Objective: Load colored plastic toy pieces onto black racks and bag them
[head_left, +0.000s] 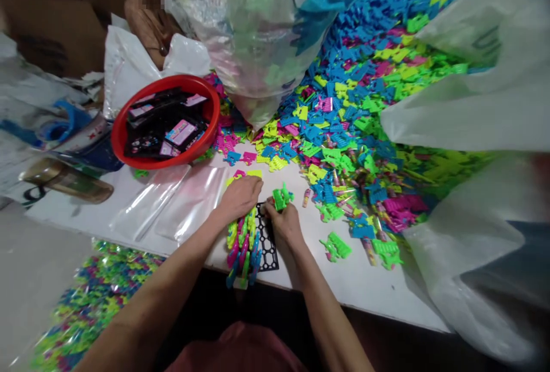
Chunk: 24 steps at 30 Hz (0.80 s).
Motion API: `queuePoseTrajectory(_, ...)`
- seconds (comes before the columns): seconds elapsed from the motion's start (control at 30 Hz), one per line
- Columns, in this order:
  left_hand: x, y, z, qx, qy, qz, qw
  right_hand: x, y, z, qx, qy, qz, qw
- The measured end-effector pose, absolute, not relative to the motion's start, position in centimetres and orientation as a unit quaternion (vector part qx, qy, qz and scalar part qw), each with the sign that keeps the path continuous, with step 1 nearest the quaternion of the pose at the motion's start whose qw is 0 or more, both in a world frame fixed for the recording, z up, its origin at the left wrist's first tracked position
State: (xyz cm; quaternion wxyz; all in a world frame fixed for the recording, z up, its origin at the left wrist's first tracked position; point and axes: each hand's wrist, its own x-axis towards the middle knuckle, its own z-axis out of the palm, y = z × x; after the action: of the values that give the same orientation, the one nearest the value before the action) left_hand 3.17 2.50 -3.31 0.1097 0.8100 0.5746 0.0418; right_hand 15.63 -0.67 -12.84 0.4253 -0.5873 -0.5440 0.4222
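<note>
A black grid-like plastic frame (269,246) lies at the front edge of the table. Small plastic pieces in yellow, green, pink and blue (243,249) stand packed in rows along its left side. My left hand (241,195) is over the far end of these rows, fingers curled down and closed; what they grip is hidden. Just right of it, my right hand (286,222) pinches a bright green comb-like plastic piece (282,197) above the frame's far right corner. Loose green pieces (336,247) lie to the right.
A red basin (165,163) holds black packets. Clear plastic bags (172,206) lie flat at left, near a brown bottle (69,180). A big heap of coloured pieces (344,108) spreads behind, with full sacks (266,34) around it. Another person's arm (148,28) shows at the back.
</note>
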Motion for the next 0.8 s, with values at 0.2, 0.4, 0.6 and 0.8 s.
queuePoseTrajectory(0.2, 3.5, 2.1, -3.4, 0.784, 0.605, 0.064, 0.123, 15.2, 0.0, -11.9, -0.611, -0.7, 0.293, 0.228)
queuePoseTrajectory(0.4, 3.3, 2.2, -3.8, 0.806, 0.585, 0.045, 0.072, 13.8, 0.4, -10.4, -0.591, -0.754, 0.263, 0.111)
queuePoseTrajectory(0.6, 3.3, 2.2, -3.9, 0.811, 0.578, 0.056, 0.078, 23.8, 0.5, -7.5, -0.621, -0.734, 0.217, 0.165)
queuePoseTrajectory(0.8, 3.2, 2.0, -3.6, 0.761, 0.634, 0.112, 0.087, 31.7, 2.3, -6.7, -0.722, -0.691, 0.03, -0.035)
